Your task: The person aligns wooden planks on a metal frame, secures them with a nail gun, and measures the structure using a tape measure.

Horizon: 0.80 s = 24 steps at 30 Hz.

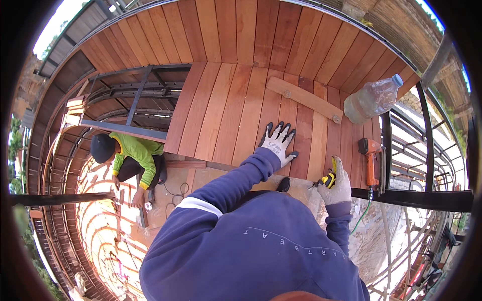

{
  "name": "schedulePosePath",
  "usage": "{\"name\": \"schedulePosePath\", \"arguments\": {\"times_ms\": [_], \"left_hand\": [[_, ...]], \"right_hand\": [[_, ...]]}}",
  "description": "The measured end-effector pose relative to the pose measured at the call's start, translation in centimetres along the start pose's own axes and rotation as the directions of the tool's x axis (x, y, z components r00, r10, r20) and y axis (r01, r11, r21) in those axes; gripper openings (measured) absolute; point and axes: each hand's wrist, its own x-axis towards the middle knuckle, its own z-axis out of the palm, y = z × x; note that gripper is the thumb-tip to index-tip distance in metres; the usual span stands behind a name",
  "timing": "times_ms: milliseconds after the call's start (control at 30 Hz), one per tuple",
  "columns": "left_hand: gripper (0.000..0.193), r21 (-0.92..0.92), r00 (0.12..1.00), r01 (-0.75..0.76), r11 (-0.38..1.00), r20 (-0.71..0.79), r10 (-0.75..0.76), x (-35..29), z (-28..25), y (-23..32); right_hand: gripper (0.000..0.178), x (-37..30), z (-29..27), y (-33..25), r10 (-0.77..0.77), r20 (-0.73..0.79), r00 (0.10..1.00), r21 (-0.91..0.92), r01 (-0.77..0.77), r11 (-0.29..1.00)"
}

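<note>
My left hand [276, 144], in a white glove with dark fingertips, lies flat with its fingers spread on the reddish-brown wooden planks [233, 115]. Lower right, at the near edge of these planks, my right hand [340, 188] in a pale glove is closed around a yellow and black tape measure [328, 179]. A bit of yellow shows above that hand's fingers; I cannot tell whether it is drawn-out blade. Just right of it rests an orange nail gun [372, 161] with a green hose [362, 218]. Beyond both hands a loose board [304, 99] lies slantwise across the planks.
A large clear plastic bottle [371, 100] stands at the right of the planks. Left of them is an open dark metal frame [135, 95]. Lower left, a co-worker in a green top [133, 155] crouches over the floor. A dark metal bar [422, 199] runs at the right.
</note>
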Motion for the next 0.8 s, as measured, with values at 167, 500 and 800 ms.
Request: {"name": "schedulePosePath", "arguments": {"times_ms": [167,500,800], "left_hand": [[0.081,-0.047,0.953,0.282,0.958,-0.102,-0.286,1.1,1.2,0.9],[0.077,-0.169,0.763,0.572,0.803,-0.251,-0.596,-3.0,2.7,5.0],[0.077,-0.182,0.787,0.535,0.825,-0.249,-0.565,-8.2,2.8,9.7]], "right_hand": [[0.087,7.6,-1.8,2.2,-0.264,0.227,0.938,-0.272,0.321,0.907],[0.09,13.2,-1.5,6.3,-0.369,0.316,0.874,-0.326,0.465,0.823],[0.063,12.6,0.6,3.2,-0.78,0.226,0.583,0.185,0.761,0.622]]}}
